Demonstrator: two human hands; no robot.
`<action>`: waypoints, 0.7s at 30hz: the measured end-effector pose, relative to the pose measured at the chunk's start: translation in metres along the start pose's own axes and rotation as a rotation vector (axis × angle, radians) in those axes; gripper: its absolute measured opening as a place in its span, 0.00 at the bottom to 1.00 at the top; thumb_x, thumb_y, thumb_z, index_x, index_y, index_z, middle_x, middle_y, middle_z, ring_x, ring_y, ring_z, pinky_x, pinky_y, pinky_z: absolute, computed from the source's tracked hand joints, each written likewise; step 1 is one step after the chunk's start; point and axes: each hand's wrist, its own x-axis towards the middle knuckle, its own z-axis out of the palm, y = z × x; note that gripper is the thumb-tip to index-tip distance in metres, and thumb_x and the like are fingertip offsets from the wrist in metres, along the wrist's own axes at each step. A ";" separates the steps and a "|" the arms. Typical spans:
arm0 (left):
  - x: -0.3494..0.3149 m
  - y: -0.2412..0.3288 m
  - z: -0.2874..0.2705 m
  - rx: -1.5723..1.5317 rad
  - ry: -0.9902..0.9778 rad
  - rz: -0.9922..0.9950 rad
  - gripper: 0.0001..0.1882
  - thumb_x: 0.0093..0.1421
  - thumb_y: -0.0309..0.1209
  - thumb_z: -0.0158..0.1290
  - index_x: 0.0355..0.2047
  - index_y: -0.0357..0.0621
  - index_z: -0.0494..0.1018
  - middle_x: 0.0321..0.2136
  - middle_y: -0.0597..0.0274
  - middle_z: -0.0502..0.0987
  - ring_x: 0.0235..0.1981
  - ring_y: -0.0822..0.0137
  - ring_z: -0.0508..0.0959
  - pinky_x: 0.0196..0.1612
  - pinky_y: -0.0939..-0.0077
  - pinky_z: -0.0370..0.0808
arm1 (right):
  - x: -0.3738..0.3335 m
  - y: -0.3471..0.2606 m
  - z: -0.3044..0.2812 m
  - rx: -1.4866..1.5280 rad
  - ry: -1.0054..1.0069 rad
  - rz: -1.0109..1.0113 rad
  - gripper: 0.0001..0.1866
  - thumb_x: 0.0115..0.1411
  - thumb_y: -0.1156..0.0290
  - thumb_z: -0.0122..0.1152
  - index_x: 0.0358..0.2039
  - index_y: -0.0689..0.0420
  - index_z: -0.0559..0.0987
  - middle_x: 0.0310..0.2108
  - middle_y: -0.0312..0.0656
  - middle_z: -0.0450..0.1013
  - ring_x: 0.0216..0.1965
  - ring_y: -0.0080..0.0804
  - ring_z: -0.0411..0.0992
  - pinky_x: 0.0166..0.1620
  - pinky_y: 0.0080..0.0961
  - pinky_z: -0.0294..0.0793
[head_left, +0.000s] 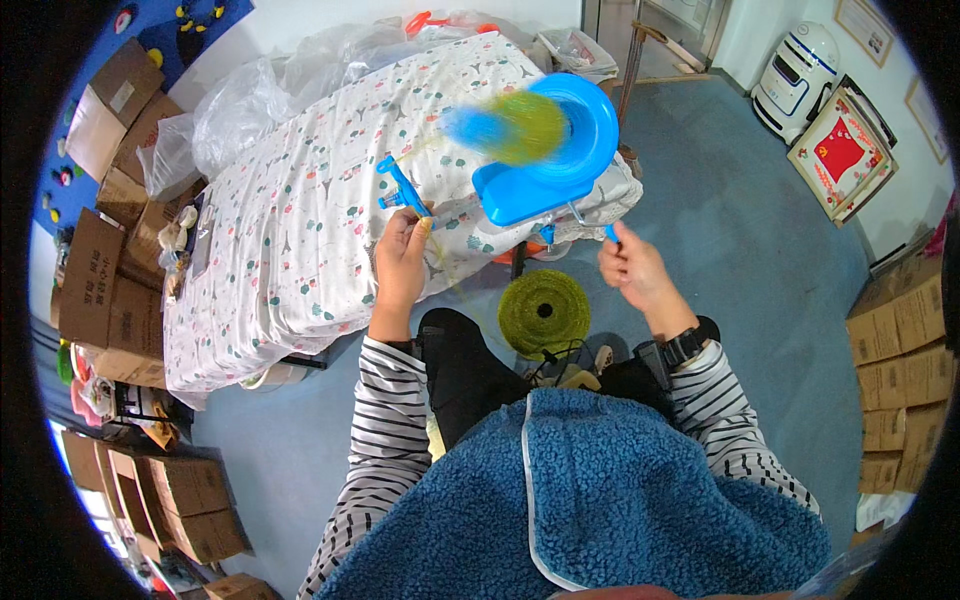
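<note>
A blue plastic yarn winder (592, 125) stands at the table's near right edge, with a metal crank (575, 212) towards me. My right hand (637, 275) is closed round the crank's blue knob (610, 232). On the winder, a yellow-green and blue mass of yarn (515, 128) is smeared by motion. My left hand (400, 255), fingers closed, pinches near the lower end of a blue plastic arm, apparently a yarn guide (403, 187). A thin yellow strand passes by this hand. A yellow-green yarn roll with a dark central hole (543, 312) lies below, between my knees.
A patterned white cloth (300, 220) covers the table. Clear plastic bags (240, 110) lie along its far left side. Cardboard boxes are stacked at the left (110, 280) and right (900, 400). A white robot-shaped machine (795, 80) stands by the far right wall.
</note>
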 end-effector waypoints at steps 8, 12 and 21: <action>-0.002 0.004 0.004 -0.044 0.023 0.012 0.15 0.69 0.33 0.49 0.51 0.36 0.73 0.38 0.66 0.76 0.39 0.76 0.71 0.47 0.80 0.67 | -0.017 -0.039 0.066 -0.003 -0.235 -0.099 0.23 0.73 0.48 0.38 0.25 0.50 0.65 0.17 0.28 0.52 0.17 0.17 0.48 0.21 0.17 0.47; -0.002 0.006 0.004 -0.072 0.024 0.002 0.14 0.69 0.30 0.49 0.50 0.34 0.73 0.39 0.64 0.77 0.40 0.75 0.73 0.48 0.80 0.69 | -0.011 -0.014 0.087 0.000 -0.338 -0.021 0.23 0.73 0.48 0.36 0.26 0.50 0.65 0.17 0.28 0.53 0.17 0.18 0.47 0.21 0.18 0.49; -0.005 0.008 0.002 -0.068 0.005 -0.016 0.14 0.68 0.28 0.51 0.50 0.33 0.71 0.42 0.60 0.77 0.44 0.73 0.75 0.49 0.78 0.71 | 0.006 0.043 0.038 -0.178 -0.180 0.111 0.23 0.72 0.47 0.41 0.26 0.50 0.64 0.17 0.28 0.53 0.17 0.17 0.48 0.22 0.19 0.49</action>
